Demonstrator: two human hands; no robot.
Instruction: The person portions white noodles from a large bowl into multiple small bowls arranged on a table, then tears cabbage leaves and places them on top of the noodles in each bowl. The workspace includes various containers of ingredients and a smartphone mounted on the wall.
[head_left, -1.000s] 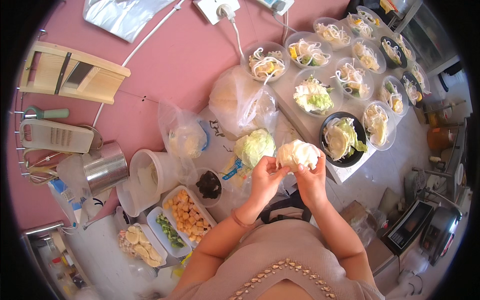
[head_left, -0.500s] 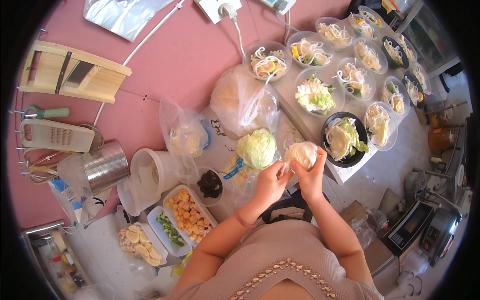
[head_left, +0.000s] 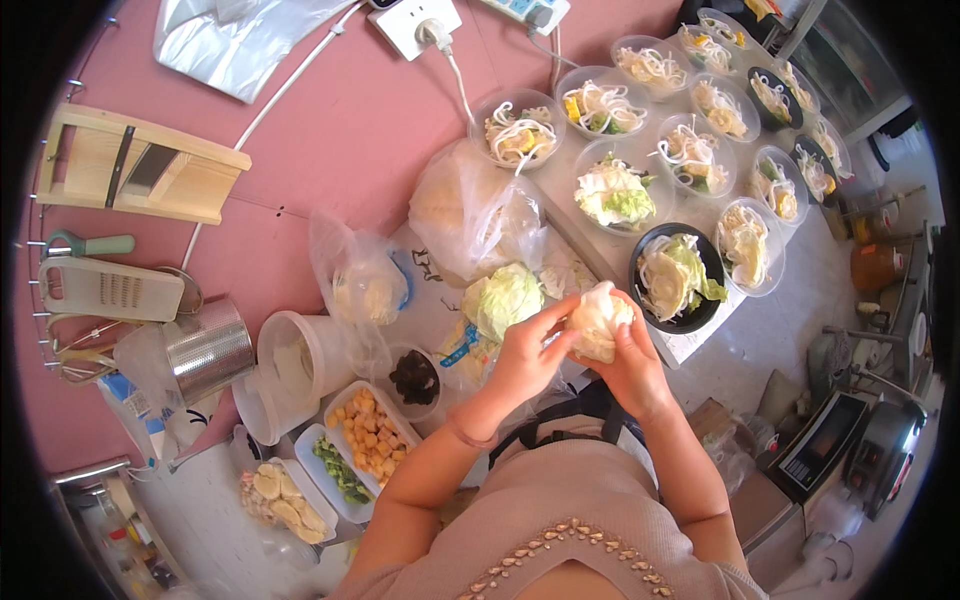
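Note:
Both of my hands are raised in front of me around a pale cream-white clump (head_left: 601, 322), rounded and folded like a mushroom cluster or wrapped vegetable; its exact kind is unclear. My left hand (head_left: 537, 345) pinches it from the left. Thumb and curled fingers of my right hand (head_left: 640, 365) support it from the right and below. Just left of it sits a cut light-green cabbage (head_left: 502, 302). On the right is a black bowl (head_left: 640, 300) with cabbage leaves and whitish pieces. Behind that, a clear bowl (head_left: 655, 222) contains torn cabbage.
Several filled bowls cover the white table (head_left: 585, 235). Clear plastic bags (head_left: 480, 215) lie behind the cabbage. At left are a tub of dark pieces (head_left: 415, 375), a tray of orange-brown cubes (head_left: 372, 437), chopped greens (head_left: 340, 470), a white bucket (head_left: 290, 360) and a wooden slicer (head_left: 140, 165).
The clump has been turned and lifted slightly, now showing a folded side. My left hand has opened its grip somewhat and shifted up around it. The view has shifted a little.

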